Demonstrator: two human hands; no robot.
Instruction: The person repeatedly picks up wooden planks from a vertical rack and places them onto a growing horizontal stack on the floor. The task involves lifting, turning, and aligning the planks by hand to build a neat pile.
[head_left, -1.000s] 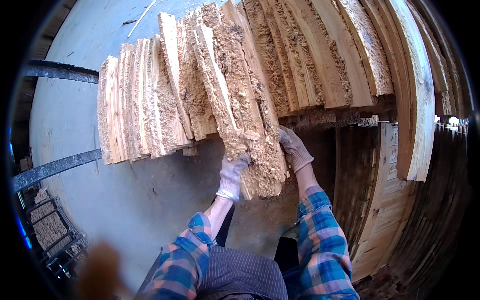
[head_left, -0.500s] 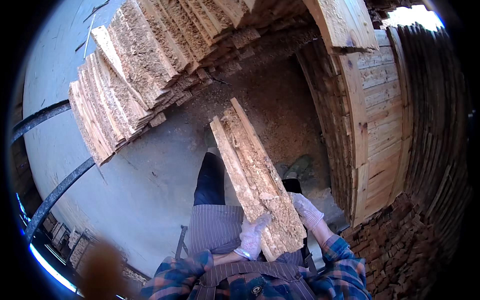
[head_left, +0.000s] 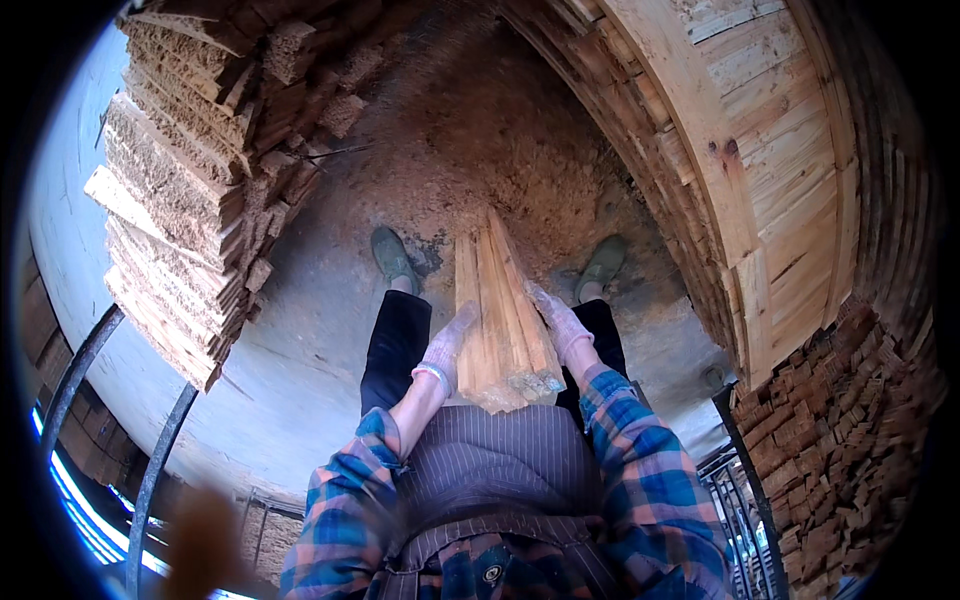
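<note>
Both gloved hands, left hand [head_left: 447, 350] and right hand [head_left: 556, 320], clamp a bundle of pale, rough-sawn boards [head_left: 503, 320], splintery, tapering toward the far floor [head_left: 300, 370]

Worn: blue-orange plaid flannel sleeves [head_left: 650, 480]; pale knit work gloves [head_left: 445, 350]; dark pinstriped apron [head_left: 500, 465]; black trousers [head_left: 395, 345]; grey-green shoes [head_left: 392, 255].

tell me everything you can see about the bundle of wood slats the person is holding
The bundle of wood slats is a handful of thin, rough-sawn, pale yellowish strips pressed flat together. It points away from the person toward the sawdust-strewn floor, its near end ragged and splintery just above the striped apron. The gloved left hand presses its left side and the gloved right hand its right side, clamping it between them in front of the legs.
</note>
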